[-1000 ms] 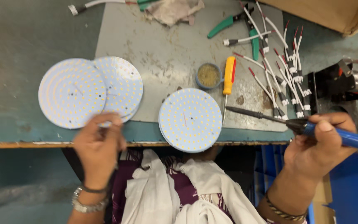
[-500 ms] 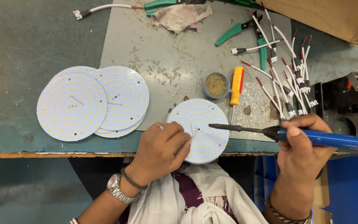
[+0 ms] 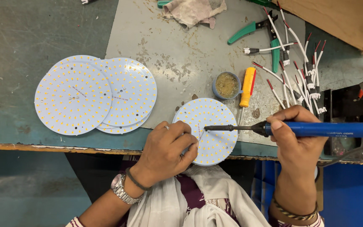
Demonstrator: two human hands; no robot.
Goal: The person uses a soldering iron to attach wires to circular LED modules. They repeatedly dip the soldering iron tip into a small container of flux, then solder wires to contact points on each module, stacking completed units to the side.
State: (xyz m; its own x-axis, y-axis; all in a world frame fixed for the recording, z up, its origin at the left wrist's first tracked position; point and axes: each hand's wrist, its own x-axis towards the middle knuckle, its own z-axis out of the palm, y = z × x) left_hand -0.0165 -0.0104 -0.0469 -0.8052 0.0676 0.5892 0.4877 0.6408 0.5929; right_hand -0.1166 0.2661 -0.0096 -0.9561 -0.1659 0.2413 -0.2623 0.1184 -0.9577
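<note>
On the grey surface (image 3: 43, 33), a stack of round LED boards (image 3: 95, 94) lies well left of the single LED board (image 3: 215, 126) at the near edge. The left hand (image 3: 164, 151) pinches that board's left rim, fingers closed on it. The right hand (image 3: 293, 138) grips a blue soldering iron (image 3: 316, 129), its tip over the board's middle.

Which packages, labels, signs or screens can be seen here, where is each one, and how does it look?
Cardboard box: top right corner of the bench, brown, plain, only partly in view.
Printed marking on the soldering iron: small pale print on the blue handle held in the right hand.
Printed marking on the round LED boards: tiny dark print near the centre of the white discs at left.
No signs or screens are visible.
</note>
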